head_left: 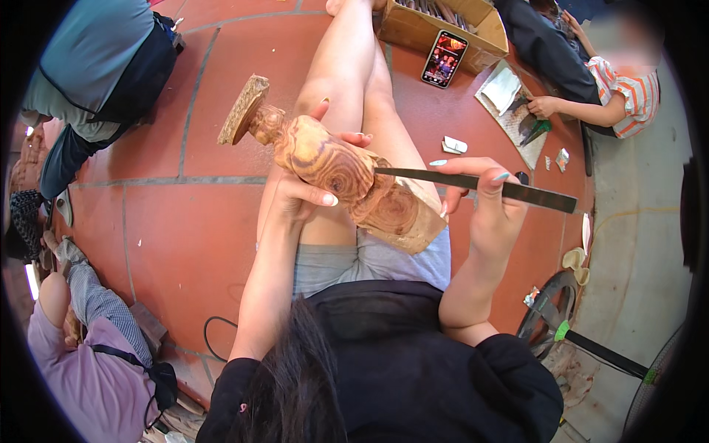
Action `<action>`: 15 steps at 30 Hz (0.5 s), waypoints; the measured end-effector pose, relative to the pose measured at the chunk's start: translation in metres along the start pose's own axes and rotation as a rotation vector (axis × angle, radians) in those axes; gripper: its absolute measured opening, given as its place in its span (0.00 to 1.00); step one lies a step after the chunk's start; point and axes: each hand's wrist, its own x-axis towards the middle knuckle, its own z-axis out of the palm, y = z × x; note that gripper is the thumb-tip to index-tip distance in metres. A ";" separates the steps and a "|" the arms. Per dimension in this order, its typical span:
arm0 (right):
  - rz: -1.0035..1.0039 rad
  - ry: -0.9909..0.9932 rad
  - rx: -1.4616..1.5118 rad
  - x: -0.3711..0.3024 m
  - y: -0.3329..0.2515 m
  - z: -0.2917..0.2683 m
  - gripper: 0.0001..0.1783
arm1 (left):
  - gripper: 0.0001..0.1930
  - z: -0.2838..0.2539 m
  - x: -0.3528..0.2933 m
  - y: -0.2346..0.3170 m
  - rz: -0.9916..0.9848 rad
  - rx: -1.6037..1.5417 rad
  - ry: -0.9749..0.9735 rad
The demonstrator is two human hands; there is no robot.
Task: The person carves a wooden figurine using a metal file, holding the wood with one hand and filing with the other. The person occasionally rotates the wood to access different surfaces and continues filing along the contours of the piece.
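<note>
My left hand (298, 195) is wrapped round a turned-looking wooden carving (325, 153) with swirling brown grain, tilted above my thighs. Its rough round end points up and to the left, while the squared, paler end lies lower right near my lap. Between the fingers and thumb of my right hand (489, 203) is a long, dark, flat file (538, 195). The thin tip of this file meets the carving around its middle, at a narrowed groove. One fingertip of the right hand is close to the carving's squared end.
A phone (444, 59) leans against a cardboard box (486, 40) of tools ahead. At the right, another person's hand (544, 107) works over a board (526, 145). A fan (550, 303) stands at lower right. Other people sit on the left, on red floor tiles (177, 229).
</note>
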 end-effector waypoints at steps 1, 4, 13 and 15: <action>0.012 0.061 -0.012 -0.001 -0.003 0.007 0.27 | 0.65 0.000 0.000 0.000 0.006 -0.005 -0.006; 0.070 0.045 -0.015 -0.003 -0.006 0.014 0.23 | 0.65 0.001 0.000 -0.002 0.011 0.001 0.018; -0.010 0.018 -0.406 0.001 0.003 0.035 0.07 | 0.64 -0.002 0.002 -0.001 -0.003 0.012 0.051; 0.007 0.002 -0.381 0.001 0.008 0.034 0.07 | 0.64 -0.002 0.001 -0.001 -0.007 0.013 0.049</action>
